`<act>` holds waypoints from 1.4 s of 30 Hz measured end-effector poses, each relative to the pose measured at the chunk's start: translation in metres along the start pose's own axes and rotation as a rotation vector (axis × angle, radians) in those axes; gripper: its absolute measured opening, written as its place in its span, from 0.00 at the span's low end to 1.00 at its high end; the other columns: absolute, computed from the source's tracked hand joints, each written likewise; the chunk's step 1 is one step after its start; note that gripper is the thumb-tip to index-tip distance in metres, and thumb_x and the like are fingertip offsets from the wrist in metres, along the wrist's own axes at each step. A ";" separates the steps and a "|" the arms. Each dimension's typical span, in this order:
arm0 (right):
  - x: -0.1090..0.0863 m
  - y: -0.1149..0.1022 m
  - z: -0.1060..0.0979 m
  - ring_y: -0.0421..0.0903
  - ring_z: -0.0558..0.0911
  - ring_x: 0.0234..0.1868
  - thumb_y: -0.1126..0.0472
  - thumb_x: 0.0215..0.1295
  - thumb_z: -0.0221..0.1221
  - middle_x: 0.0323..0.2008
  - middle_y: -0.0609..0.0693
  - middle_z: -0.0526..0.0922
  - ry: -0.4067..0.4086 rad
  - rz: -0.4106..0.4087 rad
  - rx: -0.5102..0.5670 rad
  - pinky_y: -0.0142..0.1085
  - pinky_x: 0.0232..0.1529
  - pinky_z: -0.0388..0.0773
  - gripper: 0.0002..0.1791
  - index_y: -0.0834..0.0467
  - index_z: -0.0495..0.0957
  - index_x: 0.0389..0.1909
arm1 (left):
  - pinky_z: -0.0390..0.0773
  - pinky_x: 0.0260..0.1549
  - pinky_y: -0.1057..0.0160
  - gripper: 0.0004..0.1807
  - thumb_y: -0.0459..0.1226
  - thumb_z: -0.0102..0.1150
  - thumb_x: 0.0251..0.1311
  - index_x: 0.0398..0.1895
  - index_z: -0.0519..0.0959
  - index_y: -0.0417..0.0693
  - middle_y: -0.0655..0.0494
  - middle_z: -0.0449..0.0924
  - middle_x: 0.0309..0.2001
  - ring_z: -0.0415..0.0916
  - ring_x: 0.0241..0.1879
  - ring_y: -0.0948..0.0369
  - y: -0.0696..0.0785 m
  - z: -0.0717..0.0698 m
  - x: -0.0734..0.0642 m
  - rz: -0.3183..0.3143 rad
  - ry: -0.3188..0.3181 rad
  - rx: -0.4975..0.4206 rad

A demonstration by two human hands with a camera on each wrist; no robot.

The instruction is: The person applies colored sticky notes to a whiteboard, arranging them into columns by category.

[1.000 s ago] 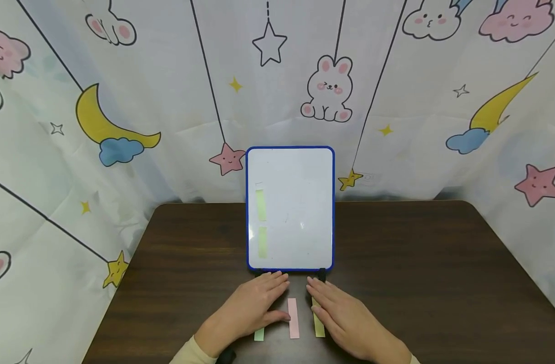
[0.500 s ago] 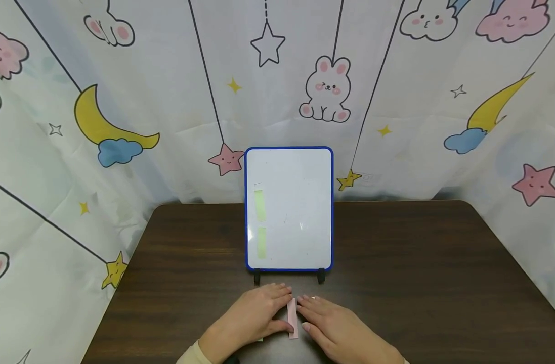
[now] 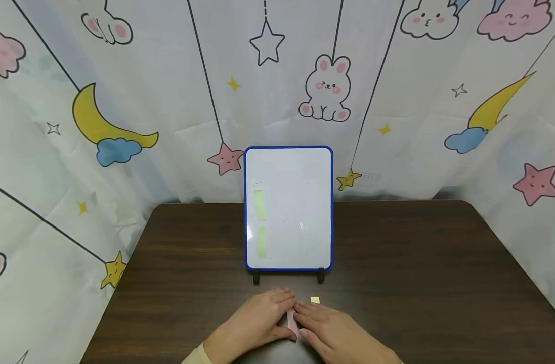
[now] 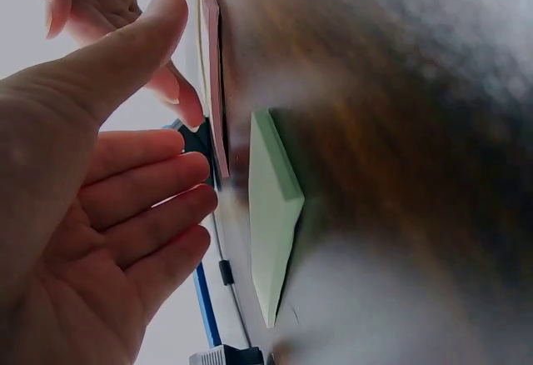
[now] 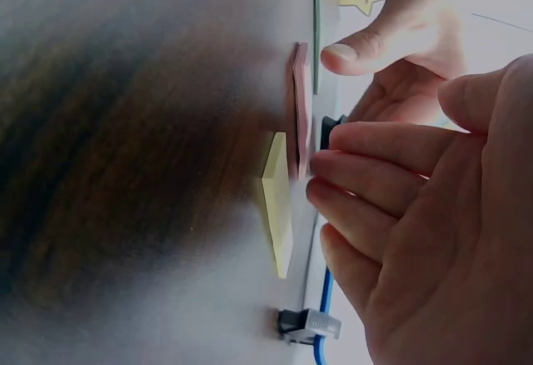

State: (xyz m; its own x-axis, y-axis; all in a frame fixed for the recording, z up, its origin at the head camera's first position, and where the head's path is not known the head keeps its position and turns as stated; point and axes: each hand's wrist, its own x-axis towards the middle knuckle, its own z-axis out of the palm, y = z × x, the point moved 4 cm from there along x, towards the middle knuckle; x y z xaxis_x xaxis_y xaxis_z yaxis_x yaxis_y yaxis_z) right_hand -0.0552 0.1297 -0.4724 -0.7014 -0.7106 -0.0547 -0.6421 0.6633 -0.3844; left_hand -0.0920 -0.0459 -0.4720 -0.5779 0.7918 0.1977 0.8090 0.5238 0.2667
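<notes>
A pad of pink sticky strips (image 3: 292,322) lies on the table between my two hands. My left hand (image 3: 254,322) is over its left side, fingers extended and thumb near its lower end. From the other side my right hand (image 3: 338,331) reaches in with straight fingers, their tips close to the pink pad; contact is not clear. A yellow sticky pad (image 3: 315,300) shows only its top end past the right hand; more of it appears in the right wrist view. The pale green sticky pad (image 4: 273,215), hidden by the left hand in the head view, lies below that palm.
Behind the hands a blue-framed whiteboard (image 3: 300,217) stands on black feet (image 3: 321,275). Two light green strips (image 3: 260,206) are stuck along its left side. The dark wooden table (image 3: 404,263) extends to both sides, with a printed curtain (image 3: 282,111) behind.
Both hands have drawn back from near the whiteboard's base toward the pink pad and come closer together. The green pad is now covered in the head view; the yellow pad's top end shows again.
</notes>
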 end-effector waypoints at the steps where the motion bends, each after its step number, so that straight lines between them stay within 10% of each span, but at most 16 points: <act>1: 0.000 0.000 0.000 0.48 0.71 0.70 0.45 0.80 0.32 0.70 0.46 0.69 -0.007 0.004 0.006 0.49 0.65 0.74 0.29 0.52 0.65 0.71 | 0.78 0.60 0.60 0.30 0.56 0.61 0.58 0.57 0.77 0.48 0.57 0.82 0.56 0.78 0.59 0.58 0.000 0.000 0.000 0.003 0.004 -0.008; 24: 0.002 -0.003 0.004 0.47 0.72 0.70 0.47 0.80 0.34 0.70 0.45 0.69 0.019 -0.057 -0.016 0.47 0.65 0.75 0.27 0.52 0.64 0.72 | 0.80 0.57 0.61 0.21 0.51 0.60 0.63 0.52 0.81 0.49 0.58 0.84 0.52 0.81 0.55 0.58 0.008 0.002 0.000 -0.002 0.023 -0.029; 33: -0.001 0.000 -0.002 0.45 0.76 0.66 0.44 0.79 0.33 0.66 0.42 0.75 0.013 0.039 0.031 0.47 0.63 0.76 0.28 0.50 0.70 0.68 | 0.81 0.52 0.66 0.20 0.53 0.66 0.52 0.45 0.83 0.53 0.63 0.86 0.45 0.82 0.49 0.64 0.006 0.004 0.002 -0.002 0.062 -0.017; 42: 0.000 0.000 -0.003 0.44 0.76 0.65 0.42 0.79 0.33 0.65 0.39 0.76 0.010 0.074 0.080 0.48 0.62 0.77 0.27 0.45 0.71 0.67 | 0.81 0.50 0.67 0.08 0.44 0.61 0.63 0.41 0.84 0.54 0.66 0.87 0.42 0.83 0.47 0.66 0.006 0.005 0.003 0.007 0.101 0.034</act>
State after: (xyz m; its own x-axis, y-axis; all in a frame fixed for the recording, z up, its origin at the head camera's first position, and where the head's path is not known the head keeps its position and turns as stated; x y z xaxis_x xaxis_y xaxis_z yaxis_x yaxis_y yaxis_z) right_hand -0.0562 0.1301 -0.4695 -0.7494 -0.6577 -0.0767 -0.5618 0.6929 -0.4521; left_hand -0.0887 -0.0385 -0.4746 -0.5786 0.7606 0.2943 0.8153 0.5299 0.2334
